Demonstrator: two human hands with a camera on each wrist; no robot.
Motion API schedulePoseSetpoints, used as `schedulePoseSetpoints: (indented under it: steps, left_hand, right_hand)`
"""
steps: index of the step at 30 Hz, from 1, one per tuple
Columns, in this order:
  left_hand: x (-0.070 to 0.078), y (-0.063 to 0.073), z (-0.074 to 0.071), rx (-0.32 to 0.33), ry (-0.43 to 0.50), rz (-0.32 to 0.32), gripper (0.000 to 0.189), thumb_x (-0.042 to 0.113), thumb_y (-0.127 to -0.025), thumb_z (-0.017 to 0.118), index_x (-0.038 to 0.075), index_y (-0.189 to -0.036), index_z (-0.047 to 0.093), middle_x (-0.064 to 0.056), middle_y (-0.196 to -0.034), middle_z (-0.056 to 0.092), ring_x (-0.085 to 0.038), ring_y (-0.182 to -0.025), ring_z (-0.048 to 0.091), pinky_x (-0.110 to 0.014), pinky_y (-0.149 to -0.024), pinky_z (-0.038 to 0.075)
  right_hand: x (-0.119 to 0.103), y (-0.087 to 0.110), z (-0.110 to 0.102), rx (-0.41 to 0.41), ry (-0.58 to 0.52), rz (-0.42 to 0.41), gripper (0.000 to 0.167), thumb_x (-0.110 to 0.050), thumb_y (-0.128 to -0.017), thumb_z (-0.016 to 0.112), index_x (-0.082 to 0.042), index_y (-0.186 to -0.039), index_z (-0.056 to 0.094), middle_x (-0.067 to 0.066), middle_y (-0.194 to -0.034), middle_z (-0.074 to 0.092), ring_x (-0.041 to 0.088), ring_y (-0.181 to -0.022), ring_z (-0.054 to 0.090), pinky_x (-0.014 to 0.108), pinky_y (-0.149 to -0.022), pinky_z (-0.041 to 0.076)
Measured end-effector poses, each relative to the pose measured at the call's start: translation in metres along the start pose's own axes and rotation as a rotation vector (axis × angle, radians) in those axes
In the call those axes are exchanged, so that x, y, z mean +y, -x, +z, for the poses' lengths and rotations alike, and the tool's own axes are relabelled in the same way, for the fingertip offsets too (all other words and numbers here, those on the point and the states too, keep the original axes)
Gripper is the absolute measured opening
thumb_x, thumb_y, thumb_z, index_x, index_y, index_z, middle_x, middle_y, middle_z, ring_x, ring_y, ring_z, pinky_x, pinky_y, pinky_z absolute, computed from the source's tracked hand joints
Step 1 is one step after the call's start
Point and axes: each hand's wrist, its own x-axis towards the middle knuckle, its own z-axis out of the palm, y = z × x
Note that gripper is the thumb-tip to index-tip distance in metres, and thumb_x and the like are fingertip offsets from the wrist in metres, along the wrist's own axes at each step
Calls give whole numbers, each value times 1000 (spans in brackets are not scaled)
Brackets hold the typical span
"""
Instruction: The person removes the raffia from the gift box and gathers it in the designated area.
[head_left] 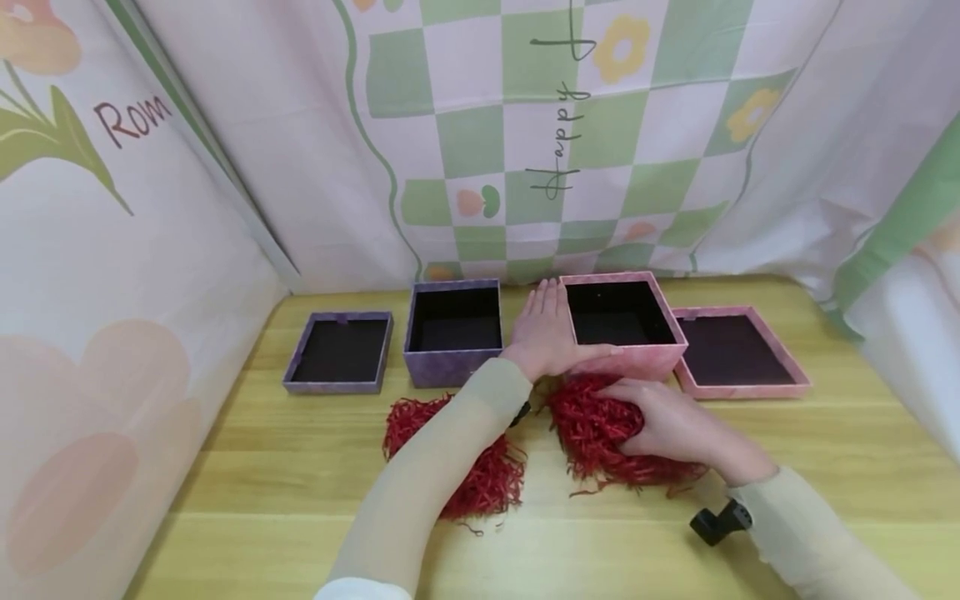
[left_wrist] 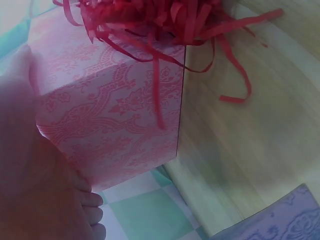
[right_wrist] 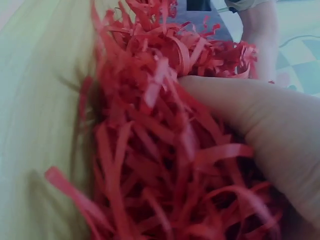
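Note:
My left hand [head_left: 542, 337] lies along the left side of the open pink box [head_left: 637, 362], its fingers straight and its thumb across the front rim. In the left wrist view the palm is against the patterned pink wall. In front of that box, my right hand [head_left: 667, 421] grips a bundle of red shredded paper [head_left: 596, 425]. The right wrist view shows the thumb sunk into the strands; the other fingers are hidden. A second heap of red shredded paper [head_left: 491, 479] lies on the table, partly behind the left forearm.
An open purple box [head_left: 450, 368] with a dark inside stands left of the left hand. Farther left lies a purple lid [head_left: 337, 354], inside up. A pink lid [head_left: 738, 350] lies right of the pink box. A patterned curtain [head_left: 468, 142] hangs behind the wooden table [head_left: 300, 500].

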Motion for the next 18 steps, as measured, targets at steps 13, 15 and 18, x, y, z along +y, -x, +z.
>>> schedulePoseSetpoints:
  steps: [13, 15, 18]
  left_hand:
    - [1, 5, -3, 10, 46, 5, 129, 96, -79, 30, 4, -163, -4, -10, -170, -1, -24, -155, -3, -32, -122, -2]
    - [1, 5, -3, 1, 49, 4, 129, 96, -79, 30, 5, -162, -5, -10, -170, -3, -23, -154, -5, -32, -122, -3]
    - [0, 5, -2, -3, 52, 2, 128, 96, -79, 30, 6, -163, -4, -9, -170, -3, -23, -154, -6, -32, -122, -3]
  right_hand:
    - [-11, 12, -36, 137, -39, 16, 78, -57, -71, 89, -13, -133, 68, 3, -130, 67, 26, -113, 65, 52, -89, 55]
    - [-12, 16, -44, 180, -39, 12, 75, -52, -72, 91, -14, -132, 69, 1, -124, 70, 18, -91, 68, 41, -76, 57]
    - [-12, 23, -55, 256, -43, 24, 73, -44, -69, 95, -16, -132, 70, -4, -114, 72, 6, -76, 59, 24, -65, 53]
